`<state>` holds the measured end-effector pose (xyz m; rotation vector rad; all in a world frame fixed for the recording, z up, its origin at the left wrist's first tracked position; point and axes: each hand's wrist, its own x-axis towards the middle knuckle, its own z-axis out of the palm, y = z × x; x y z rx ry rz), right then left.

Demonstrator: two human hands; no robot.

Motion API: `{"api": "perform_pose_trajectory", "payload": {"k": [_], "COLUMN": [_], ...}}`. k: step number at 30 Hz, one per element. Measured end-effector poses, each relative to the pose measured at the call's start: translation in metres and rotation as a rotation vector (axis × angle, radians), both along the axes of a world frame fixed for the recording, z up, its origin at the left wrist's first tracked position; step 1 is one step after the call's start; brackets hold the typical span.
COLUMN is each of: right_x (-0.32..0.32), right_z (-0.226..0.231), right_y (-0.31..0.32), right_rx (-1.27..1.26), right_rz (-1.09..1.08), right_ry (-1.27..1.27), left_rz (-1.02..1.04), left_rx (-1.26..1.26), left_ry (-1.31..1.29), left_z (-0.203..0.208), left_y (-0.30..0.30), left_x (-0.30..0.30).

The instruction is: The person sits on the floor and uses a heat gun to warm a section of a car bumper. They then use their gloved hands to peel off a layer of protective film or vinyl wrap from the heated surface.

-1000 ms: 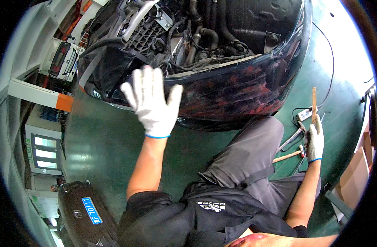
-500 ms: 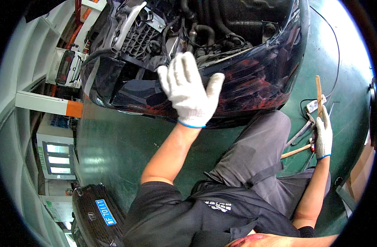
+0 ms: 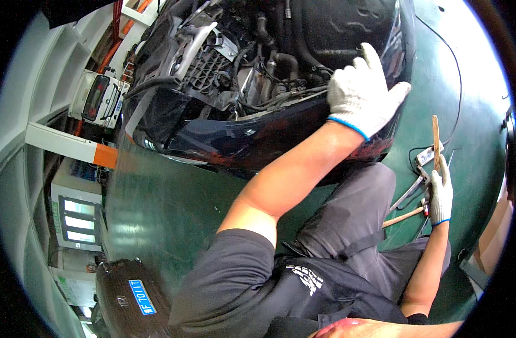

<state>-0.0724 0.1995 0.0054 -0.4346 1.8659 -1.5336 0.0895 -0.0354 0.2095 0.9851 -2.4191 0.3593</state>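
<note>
Although mostly black, bumper (image 3: 258,137) shows reddish streaks (surface glossy).

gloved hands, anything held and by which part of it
The right hand holds a wooden stick by its near end; the left hand holds nothing.

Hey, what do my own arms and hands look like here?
Your left hand and right hand are gloved in off-white knit, each with a thin blue edge at the wrist. The forearms are bare, and a short, loose black sleeve covers the left upper arm; no markings show on it.
</note>
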Motion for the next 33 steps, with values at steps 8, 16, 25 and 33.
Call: {"api": "perform_pose_trajectory", "payload": {"k": [8,16,25,33], "right_x": [-0.010,-0.018,-0.017,-0.015], "right_z": [-0.033,-0.050,-0.083,-0.095], "right_y": [0.004,0.020,0.004,-0.020], "right_rx": [-0.015,0.220,0.201,0.276], "right_rz": [-0.069,-0.085,-0.084,-0.012], "right_ry": [0.057,0.023,-0.060,0.035], "left_rz": [-0.228,-0.445,-0.197,-0.274], "left_rx": [0.137,-0.195,-0.100,-0.143], "left_ry": [0.226,0.146,0.028,-0.091], "left_z": [0.006,0.138,0.136,0.142], "left_y": [-0.001,-0.044,-0.085,-0.090], "left_x": [0.012,0.231,0.309,0.303]}}
